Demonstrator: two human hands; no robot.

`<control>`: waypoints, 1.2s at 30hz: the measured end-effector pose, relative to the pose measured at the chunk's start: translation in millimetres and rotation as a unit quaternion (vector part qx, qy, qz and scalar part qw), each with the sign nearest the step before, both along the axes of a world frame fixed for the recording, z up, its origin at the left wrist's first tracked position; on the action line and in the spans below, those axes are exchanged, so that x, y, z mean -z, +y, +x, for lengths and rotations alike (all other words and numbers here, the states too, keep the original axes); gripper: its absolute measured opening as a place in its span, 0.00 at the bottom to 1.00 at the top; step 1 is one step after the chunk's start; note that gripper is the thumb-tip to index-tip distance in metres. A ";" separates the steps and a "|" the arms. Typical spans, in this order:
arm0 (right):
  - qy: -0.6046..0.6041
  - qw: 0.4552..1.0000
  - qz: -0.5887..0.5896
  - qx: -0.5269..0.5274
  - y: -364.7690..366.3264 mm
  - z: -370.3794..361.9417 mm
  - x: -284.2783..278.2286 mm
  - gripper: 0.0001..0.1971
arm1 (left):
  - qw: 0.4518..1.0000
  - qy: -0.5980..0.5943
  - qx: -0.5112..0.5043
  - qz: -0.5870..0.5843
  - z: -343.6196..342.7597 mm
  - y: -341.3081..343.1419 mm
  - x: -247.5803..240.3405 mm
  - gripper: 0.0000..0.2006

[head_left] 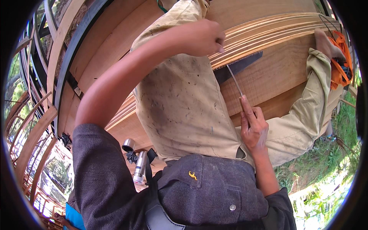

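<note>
My right hand (253, 128) grips a slim metal file (234, 79), its index finger stretched along the handle end. The file's far end meets the toothed edge of a dark handsaw blade (243, 66). That blade lies beside the stacked wooden strips, and its other end is hidden under my bent leg (178, 103) in stained khaki trousers. My left hand (207, 38) is closed in a loose fist over that knee, its arm crossing above the leg. What the fist holds, if anything, is hidden.
Long wooden strips (268, 32) run past my legs over broad planks (264, 84). A steel flask (140, 167) and metal cup (128, 145) stand at my left side. Orange cloth (339, 73) lies by my foot at right. Curved wooden ribs (36, 134) rise at far left.
</note>
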State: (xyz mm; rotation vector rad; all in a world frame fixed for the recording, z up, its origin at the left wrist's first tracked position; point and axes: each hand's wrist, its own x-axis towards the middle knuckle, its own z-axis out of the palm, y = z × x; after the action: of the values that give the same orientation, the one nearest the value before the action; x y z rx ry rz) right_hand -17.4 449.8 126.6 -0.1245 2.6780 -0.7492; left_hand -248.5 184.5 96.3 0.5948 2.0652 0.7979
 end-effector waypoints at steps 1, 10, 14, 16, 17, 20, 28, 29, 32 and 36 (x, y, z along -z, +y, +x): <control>0.001 1.000 0.001 -0.004 -2.2 -0.2 -0.9 0.30 | 1.000 -0.006 0.023 0.007 1.0 9.1 15.3 0.13; -0.016 0.999 0.041 -0.019 -7.5 -14.4 -14.3 0.32 | 0.970 -0.242 0.016 0.013 -6.0 35.1 57.1 0.11; -0.037 0.998 0.054 -0.021 -11.7 -17.9 -13.7 0.34 | 0.978 -0.201 0.045 0.029 -2.3 38.5 64.6 0.10; -0.023 0.998 0.054 -0.022 -16.6 -17.8 -5.6 0.33 | 0.978 -0.204 0.043 0.001 -5.4 38.4 62.7 0.09; -0.015 0.998 0.059 -0.021 -19.3 -19.6 -5.4 0.33 | 0.978 -0.204 0.045 -0.009 -7.5 41.3 58.7 0.09; -0.006 0.999 0.040 -0.017 -37.3 -41.3 3.6 0.32 | 0.978 -0.206 0.029 -0.023 -22.8 20.5 71.5 0.08; 0.081 0.996 -0.027 -0.005 -29.0 -57.6 19.5 0.30 | 0.981 -0.176 -0.055 0.058 -28.5 -12.4 58.8 0.09; 0.084 0.996 -0.029 0.002 -23.8 -50.3 15.4 0.30 | 0.978 -0.179 -0.064 0.086 -19.6 -10.7 56.8 0.09; 0.066 0.998 -0.015 0.000 -11.3 -29.9 3.3 0.29 | 0.979 -0.175 -0.033 0.097 -4.9 7.2 47.8 0.10; 0.038 0.999 -0.002 -0.001 -7.9 -19.7 -5.7 0.30 | 0.986 -0.157 0.010 0.062 1.4 23.2 46.5 0.10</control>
State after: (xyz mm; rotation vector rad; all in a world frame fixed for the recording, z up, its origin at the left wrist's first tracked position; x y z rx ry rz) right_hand -37.0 441.9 132.3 -0.1584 2.7478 -0.7626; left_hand -247.1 207.7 49.8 0.5185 1.7290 0.9497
